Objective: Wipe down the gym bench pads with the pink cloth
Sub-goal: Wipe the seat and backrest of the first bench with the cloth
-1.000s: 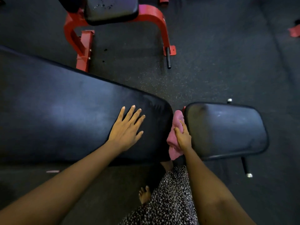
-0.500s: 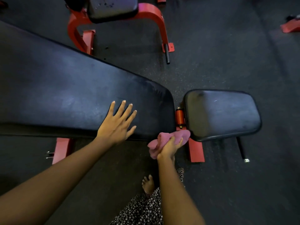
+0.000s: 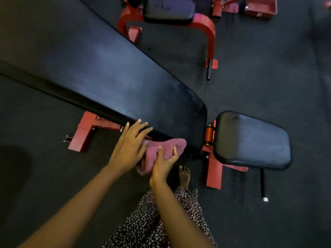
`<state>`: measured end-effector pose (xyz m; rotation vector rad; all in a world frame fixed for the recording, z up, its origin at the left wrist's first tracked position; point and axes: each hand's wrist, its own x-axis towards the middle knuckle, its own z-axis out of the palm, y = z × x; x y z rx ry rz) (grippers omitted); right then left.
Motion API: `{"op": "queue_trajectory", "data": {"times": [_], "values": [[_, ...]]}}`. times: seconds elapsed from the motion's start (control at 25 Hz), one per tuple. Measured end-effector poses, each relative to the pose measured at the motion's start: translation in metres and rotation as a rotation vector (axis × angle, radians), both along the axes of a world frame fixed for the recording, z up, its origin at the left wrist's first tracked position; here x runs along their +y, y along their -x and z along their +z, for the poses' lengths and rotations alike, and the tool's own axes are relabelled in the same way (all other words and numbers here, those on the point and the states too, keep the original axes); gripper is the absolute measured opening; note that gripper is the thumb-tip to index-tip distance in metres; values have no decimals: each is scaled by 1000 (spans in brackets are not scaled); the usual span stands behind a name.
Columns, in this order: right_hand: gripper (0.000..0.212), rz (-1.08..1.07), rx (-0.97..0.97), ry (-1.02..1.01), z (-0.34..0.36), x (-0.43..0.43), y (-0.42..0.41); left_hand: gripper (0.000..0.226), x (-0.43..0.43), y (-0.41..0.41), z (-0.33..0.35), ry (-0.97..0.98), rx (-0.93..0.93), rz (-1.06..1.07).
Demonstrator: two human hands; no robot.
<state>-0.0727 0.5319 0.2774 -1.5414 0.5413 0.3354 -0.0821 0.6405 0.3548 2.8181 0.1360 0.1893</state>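
Note:
The long black back pad of the bench runs from the top left down to the centre. The smaller black seat pad sits to its right. A pink cloth is bunched just below the back pad's near corner. My right hand grips the cloth from beneath. My left hand lies with fingers spread against the cloth's left side and the pad's near edge; whether it grips the cloth is unclear.
The bench's red frame shows under the pads, with a black foot bar at the right. Another red machine with a dark pad stands at the top. My bare foot rests on the dark rubber floor.
My left hand slid off the top of the back pad down to its near edge beside the cloth. My right hand with the cloth moved out of the gap between the pads, toward me.

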Motion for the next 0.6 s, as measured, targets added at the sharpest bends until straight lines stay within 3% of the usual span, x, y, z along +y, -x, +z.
{"op": "queue_trajectory", "data": {"times": [0.08,0.16,0.28,0.4,0.52,0.6], "values": [[55,346,-272,119,32,-27,8,41,-12,39,7,359,-113,319],[56,859,-636,382,63,-45,-3,40,-21,41,8,774,-264,781],[50,1470,-1339,883,62,-46,-59,43,-22,29,8,1425,-408,1194],[46,1924,-1986,1052,56,-29,-118,53,-16,6,-1,1700,-594,1214],[41,2183,-2152,1118,64,-4,-142,69,-17,-24,-6,1877,-682,1111],[51,2269,-2221,1093,66,3,-149,78,-16,-30,-12,1957,-742,1062]]}}
